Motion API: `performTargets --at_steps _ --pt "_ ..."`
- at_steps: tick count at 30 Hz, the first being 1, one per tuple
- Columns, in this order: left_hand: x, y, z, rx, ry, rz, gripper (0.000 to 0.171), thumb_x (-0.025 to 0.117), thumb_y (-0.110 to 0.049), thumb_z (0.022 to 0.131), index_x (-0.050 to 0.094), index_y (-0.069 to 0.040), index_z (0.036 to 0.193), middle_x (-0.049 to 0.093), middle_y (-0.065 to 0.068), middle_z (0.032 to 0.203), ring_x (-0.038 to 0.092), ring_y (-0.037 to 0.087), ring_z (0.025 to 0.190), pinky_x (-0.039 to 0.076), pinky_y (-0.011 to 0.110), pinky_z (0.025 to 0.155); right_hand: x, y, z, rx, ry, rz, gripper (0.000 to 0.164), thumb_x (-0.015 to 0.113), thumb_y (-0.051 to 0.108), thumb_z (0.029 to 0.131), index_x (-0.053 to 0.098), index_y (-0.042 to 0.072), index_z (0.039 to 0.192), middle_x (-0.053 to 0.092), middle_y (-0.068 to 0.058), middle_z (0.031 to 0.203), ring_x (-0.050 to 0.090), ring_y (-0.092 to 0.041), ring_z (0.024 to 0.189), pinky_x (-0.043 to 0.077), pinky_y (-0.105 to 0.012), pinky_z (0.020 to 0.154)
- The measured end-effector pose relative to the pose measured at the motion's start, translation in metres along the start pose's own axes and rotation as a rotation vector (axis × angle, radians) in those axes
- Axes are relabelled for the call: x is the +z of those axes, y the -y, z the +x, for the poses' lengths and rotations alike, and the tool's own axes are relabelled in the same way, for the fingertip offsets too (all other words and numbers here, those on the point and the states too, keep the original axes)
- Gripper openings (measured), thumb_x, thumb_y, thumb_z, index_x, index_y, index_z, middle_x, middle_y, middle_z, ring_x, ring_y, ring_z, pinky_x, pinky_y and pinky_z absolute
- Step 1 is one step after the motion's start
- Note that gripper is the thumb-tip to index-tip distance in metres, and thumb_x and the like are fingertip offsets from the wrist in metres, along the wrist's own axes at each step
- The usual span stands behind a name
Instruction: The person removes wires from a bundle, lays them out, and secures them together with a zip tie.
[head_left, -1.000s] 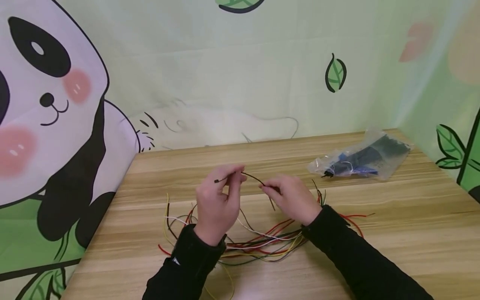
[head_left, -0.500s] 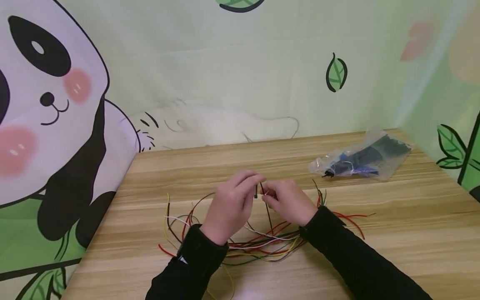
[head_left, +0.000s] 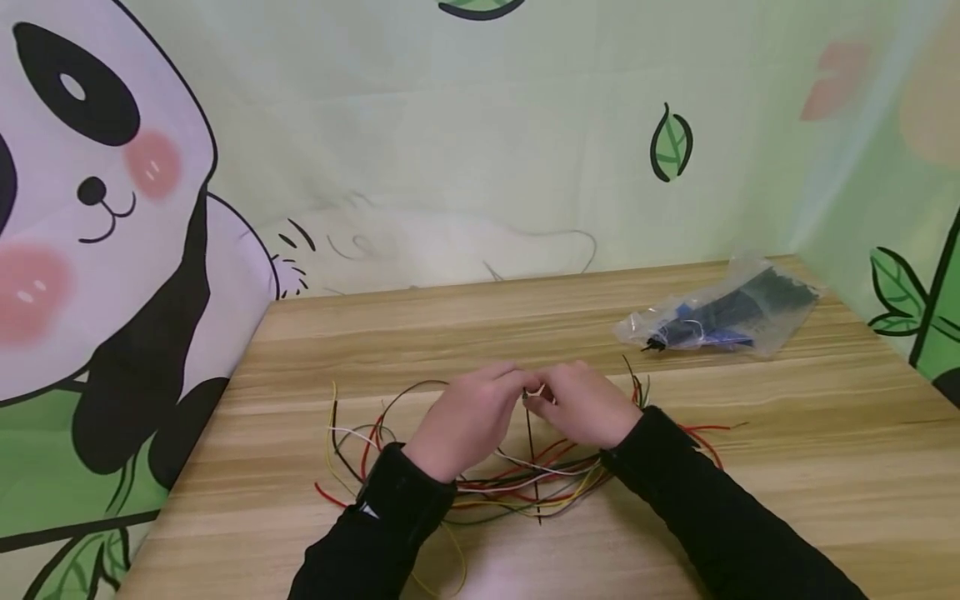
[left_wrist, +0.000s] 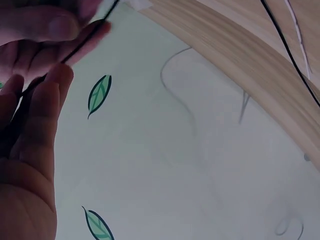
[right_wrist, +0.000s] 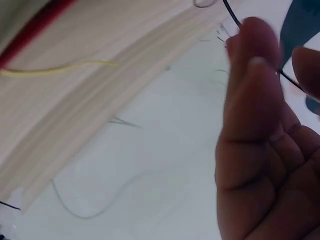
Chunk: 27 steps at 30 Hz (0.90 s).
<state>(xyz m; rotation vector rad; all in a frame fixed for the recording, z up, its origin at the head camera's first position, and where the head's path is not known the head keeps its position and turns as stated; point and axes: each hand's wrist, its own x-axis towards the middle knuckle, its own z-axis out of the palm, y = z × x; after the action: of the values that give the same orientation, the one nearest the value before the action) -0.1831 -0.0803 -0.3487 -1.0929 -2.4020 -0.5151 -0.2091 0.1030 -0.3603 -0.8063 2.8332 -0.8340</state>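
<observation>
A thin black cable tie point(head_left: 529, 433) hangs nearly straight down from my two hands, its lower end in front of a loose bundle of coloured wires point(head_left: 517, 485) on the table. My left hand point(head_left: 468, 421) pinches the tie near its upper part; the left wrist view shows the black strip point(left_wrist: 92, 34) running between the fingers. Close against it, fingertips almost meeting, my right hand point(head_left: 588, 406) also pinches the tie. In the right wrist view the strip point(right_wrist: 232, 12) passes between thumb and finger. Fingers hide the tie's head.
Red, yellow, white, green and black wires spread across the front of the wooden table point(head_left: 360, 333), with ends sticking out on both sides. A clear plastic bag point(head_left: 780, 321) with dark ties inside lies at the back right. Printed cloth walls point(head_left: 480, 167) stand behind.
My left hand has lowered and moved right to meet the right hand. The cable tie has gone from a bent, sideways position to hanging straight down.
</observation>
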Motion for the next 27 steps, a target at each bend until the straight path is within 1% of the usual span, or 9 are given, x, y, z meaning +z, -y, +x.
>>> performTargets --at_steps 2,3,7,11,14,16,19,22,27 --pt "0.002 0.002 -0.001 0.009 0.040 0.000 0.021 0.059 0.005 0.096 0.074 -0.004 0.107 0.073 0.005 0.100 0.072 0.015 0.093 0.058 0.022 0.080 -0.003 0.002 -0.004 -0.015 0.019 -0.002 0.008 0.065 0.018 0.097 0.071 0.012 0.096 0.064 0.002 0.074 0.052 -0.008 0.060 0.042 -0.023 0.058" --pt "0.004 0.002 0.000 0.013 0.056 -0.002 0.021 0.058 0.005 0.096 0.074 -0.004 0.108 0.074 0.005 0.100 0.072 0.015 0.094 0.058 0.022 0.080 -0.005 0.002 -0.006 -0.030 0.030 -0.011 0.009 0.067 0.018 0.096 0.068 0.013 0.089 0.059 0.004 0.069 0.049 -0.007 0.058 0.039 -0.023 0.057" --pt "0.005 0.003 0.001 0.021 0.090 -0.003 0.021 0.059 0.006 0.095 0.073 -0.004 0.108 0.074 0.005 0.101 0.072 0.015 0.094 0.058 0.022 0.081 -0.013 0.003 -0.018 -0.103 0.106 -0.049 0.023 0.071 0.016 0.092 0.060 0.018 0.072 0.050 0.009 0.062 0.045 -0.004 0.056 0.037 -0.021 0.058" --pt "0.005 0.004 0.002 -0.010 0.116 -0.006 0.023 0.059 0.007 0.094 0.072 -0.003 0.110 0.075 0.006 0.104 0.073 0.016 0.095 0.058 0.024 0.081 -0.012 0.004 -0.028 -0.249 0.195 -0.070 0.018 0.075 0.014 0.088 0.066 0.020 0.073 0.058 0.014 0.065 0.048 0.003 0.059 0.042 -0.017 0.060" --pt "0.005 0.006 0.001 -0.048 0.139 -0.008 0.026 0.058 0.008 0.094 0.072 -0.004 0.113 0.075 0.007 0.108 0.073 0.017 0.099 0.059 0.026 0.083 -0.001 0.010 -0.032 -0.362 0.262 -0.075 0.011 0.078 0.015 0.085 0.070 0.020 0.079 0.063 0.016 0.070 0.051 0.007 0.062 0.044 -0.014 0.062" --pt "0.005 0.007 -0.001 -0.065 0.154 -0.003 0.028 0.058 0.009 0.094 0.072 -0.004 0.115 0.076 0.007 0.109 0.073 0.018 0.100 0.059 0.027 0.084 0.008 0.015 -0.034 -0.397 0.302 -0.095 0.009 0.079 0.017 0.084 0.072 0.021 0.081 0.063 0.016 0.070 0.051 0.008 0.063 0.044 -0.013 0.062" --pt "0.005 0.008 -0.002 -0.079 0.173 -0.002 0.028 0.059 0.008 0.094 0.072 -0.004 0.116 0.076 0.007 0.110 0.073 0.019 0.101 0.059 0.029 0.084 0.020 0.021 -0.037 -0.406 0.348 -0.150 0.010 0.081 0.022 0.082 0.072 0.023 0.080 0.062 0.017 0.070 0.050 0.006 0.062 0.042 -0.015 0.060" --pt "0.006 0.008 -0.002 -0.085 0.174 -0.004 0.027 0.059 0.006 0.095 0.072 -0.004 0.116 0.076 0.008 0.109 0.074 0.019 0.099 0.059 0.029 0.084 0.028 0.025 -0.040 -0.374 0.382 -0.199 0.012 0.081 0.021 0.080 0.071 0.025 0.075 0.061 0.018 0.068 0.049 0.005 0.060 0.041 -0.016 0.057" --pt "0.010 0.009 -0.004 -0.079 0.155 -0.003 0.025 0.059 0.006 0.096 0.073 -0.003 0.115 0.076 0.008 0.106 0.074 0.019 0.096 0.060 0.028 0.081 0.035 0.025 -0.042 -0.368 0.374 -0.250 0.014 0.080 0.014 0.081 0.073 0.022 0.072 0.065 0.015 0.068 0.053 0.003 0.059 0.044 -0.017 0.058"
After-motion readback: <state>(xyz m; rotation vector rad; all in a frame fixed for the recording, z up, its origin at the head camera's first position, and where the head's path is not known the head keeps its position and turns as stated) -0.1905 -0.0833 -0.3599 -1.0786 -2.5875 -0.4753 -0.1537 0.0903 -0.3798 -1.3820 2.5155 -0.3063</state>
